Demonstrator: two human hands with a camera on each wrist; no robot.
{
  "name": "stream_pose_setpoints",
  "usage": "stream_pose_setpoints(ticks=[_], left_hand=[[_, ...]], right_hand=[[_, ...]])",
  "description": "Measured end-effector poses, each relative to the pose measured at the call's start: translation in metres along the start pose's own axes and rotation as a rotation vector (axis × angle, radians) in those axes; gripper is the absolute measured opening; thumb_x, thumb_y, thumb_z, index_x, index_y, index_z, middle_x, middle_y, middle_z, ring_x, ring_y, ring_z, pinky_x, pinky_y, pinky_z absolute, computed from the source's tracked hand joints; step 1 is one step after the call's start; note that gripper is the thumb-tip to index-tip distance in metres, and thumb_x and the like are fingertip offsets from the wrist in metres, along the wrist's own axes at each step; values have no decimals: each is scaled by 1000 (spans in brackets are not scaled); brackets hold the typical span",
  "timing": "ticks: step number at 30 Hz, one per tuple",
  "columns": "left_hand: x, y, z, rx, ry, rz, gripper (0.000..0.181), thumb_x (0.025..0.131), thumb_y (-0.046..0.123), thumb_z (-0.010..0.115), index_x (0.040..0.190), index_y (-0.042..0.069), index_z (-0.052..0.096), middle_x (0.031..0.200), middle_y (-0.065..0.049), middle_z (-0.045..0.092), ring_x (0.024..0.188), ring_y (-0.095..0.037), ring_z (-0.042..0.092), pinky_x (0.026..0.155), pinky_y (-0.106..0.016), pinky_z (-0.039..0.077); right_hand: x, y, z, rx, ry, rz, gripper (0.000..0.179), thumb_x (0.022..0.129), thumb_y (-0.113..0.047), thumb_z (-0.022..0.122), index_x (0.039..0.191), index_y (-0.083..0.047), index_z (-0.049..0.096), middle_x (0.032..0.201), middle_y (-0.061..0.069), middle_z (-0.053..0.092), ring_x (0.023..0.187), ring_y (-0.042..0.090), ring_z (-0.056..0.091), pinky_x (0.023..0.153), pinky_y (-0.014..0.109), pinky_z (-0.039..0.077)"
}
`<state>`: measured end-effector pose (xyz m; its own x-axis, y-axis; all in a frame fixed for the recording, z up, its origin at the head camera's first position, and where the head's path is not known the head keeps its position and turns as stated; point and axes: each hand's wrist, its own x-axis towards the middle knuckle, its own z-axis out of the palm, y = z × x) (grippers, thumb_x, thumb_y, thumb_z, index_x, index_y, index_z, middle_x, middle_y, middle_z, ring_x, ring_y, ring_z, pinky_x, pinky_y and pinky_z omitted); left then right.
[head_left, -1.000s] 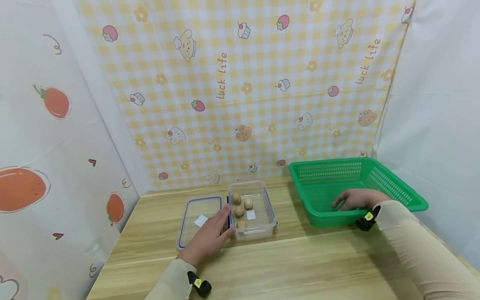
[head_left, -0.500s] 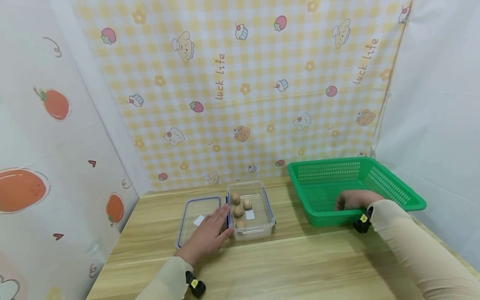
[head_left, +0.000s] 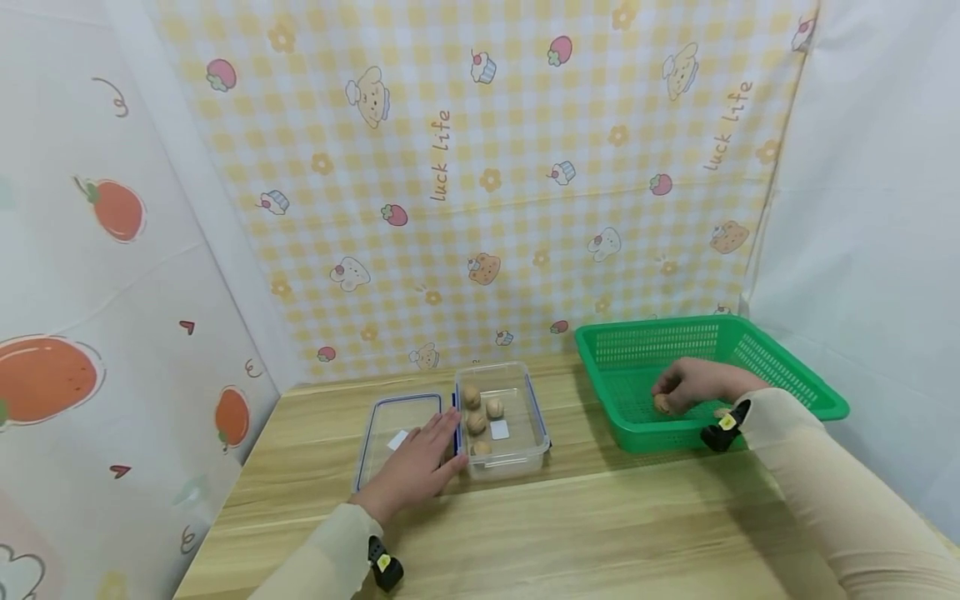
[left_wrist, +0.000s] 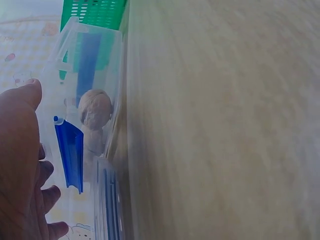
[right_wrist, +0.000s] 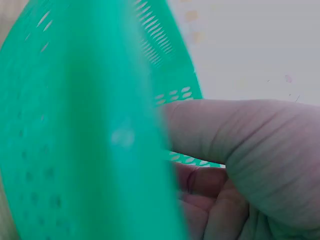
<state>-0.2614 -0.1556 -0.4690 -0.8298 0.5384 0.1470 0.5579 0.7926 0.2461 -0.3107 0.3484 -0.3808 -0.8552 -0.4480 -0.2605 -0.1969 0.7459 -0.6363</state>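
My right hand (head_left: 693, 385) pinches a walnut (head_left: 662, 404) between thumb and fingers, inside the green basket (head_left: 651, 435). Part of another walnut (head_left: 722, 412) shows under the wrist. In the right wrist view the basket wall hides the fingertips. My left hand (head_left: 416, 462) lies with straight fingers against the left side of a clear plastic container (head_left: 534, 417). Several walnuts (head_left: 495, 407) and a small white label are seen in the container. The left wrist view shows a walnut (left_wrist: 95, 110) through its wall, and a blue clip (left_wrist: 71, 157) near the fingers.
A clear lid (head_left: 372, 433) with a blue seal lies left of the container, partly under my left hand. The wooden table (head_left: 570, 533) extends in front. A checked cloth (head_left: 525, 225) hangs behind, and white sheets hang at both sides.
My right hand has reached down in the basket, then risen a little and moved left, with a walnut now visible in its fingers. The left hand has stayed at the container.
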Motion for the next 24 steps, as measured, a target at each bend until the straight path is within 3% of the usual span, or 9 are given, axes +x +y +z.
stream_pose_setpoints(ticks=[9, 18, 24], left_hand=[[0, 2, -3, 7, -10, 3, 75, 106, 56, 37, 162, 8, 21, 168, -8, 19, 153, -33, 21, 120, -59, 22], [0, 2, -4, 8, -21, 1, 75, 106, 55, 37, 162, 7, 20, 168, -9, 18, 153, -34, 21, 120, -59, 22], [0, 3, -4, 19, -21, 1, 77, 106, 59, 33, 162, 8, 21, 168, -9, 19, 153, -33, 21, 120, -59, 22]], right_hand=[[8, -22, -5, 69, 59, -43, 38, 97, -15, 65, 130, 5, 64, 114, 11, 71, 92, 20, 64, 83, 41, 55], [21, -43, 0, 121, 78, -76, 46, 98, -25, 69, 132, 4, 63, 117, 11, 71, 101, 24, 69, 89, 45, 57], [29, -59, 5, 145, 85, -117, 46, 99, -19, 67, 135, 8, 59, 124, 17, 68, 104, 25, 69, 91, 47, 57]])
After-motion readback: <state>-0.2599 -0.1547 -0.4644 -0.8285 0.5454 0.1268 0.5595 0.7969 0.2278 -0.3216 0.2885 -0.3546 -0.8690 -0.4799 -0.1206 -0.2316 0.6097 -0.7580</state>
